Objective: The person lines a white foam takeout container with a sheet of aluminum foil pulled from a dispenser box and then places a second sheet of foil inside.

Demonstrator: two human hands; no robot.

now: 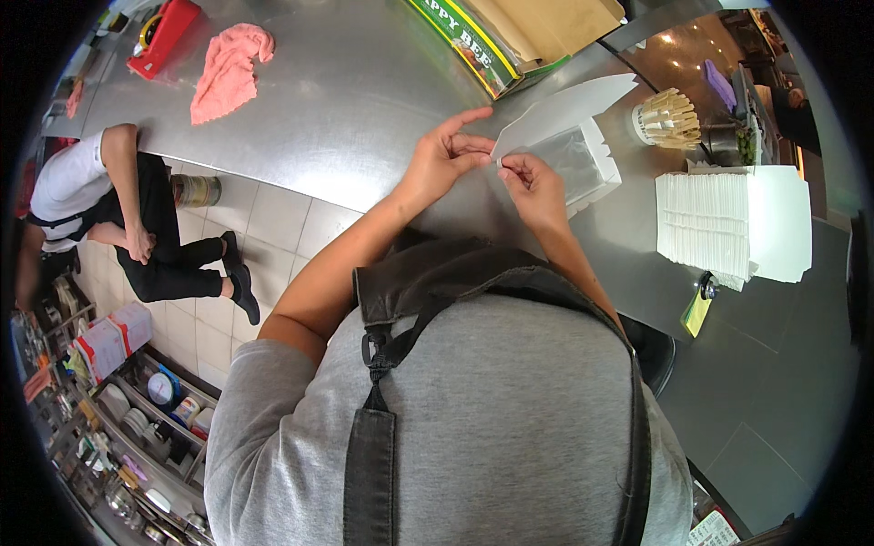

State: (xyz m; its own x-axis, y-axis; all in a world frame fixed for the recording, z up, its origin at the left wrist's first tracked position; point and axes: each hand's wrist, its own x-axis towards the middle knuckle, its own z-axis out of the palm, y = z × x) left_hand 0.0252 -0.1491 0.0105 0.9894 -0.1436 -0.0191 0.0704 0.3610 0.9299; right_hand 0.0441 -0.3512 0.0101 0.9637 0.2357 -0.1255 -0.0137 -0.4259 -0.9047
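Observation:
In front of me on the steel worktop is a white card box, part folded. A clear film panel shows inside its tabbed walls, and one long white flap stands raised on the far side. My left hand pinches the box's near-left corner between thumb and fingers, with its index finger stretched out past the edge. Close beside it, my right hand grips a small tab at the same corner with thumb and forefinger. The right hand covers part of the box's near side.
Beyond my hands lies an open printed carton on the steel worktop. A pink cloth and red tape dispenser lie left. Rightward are a tub of wooden sticks and stacked white card blanks. Another person sits at left.

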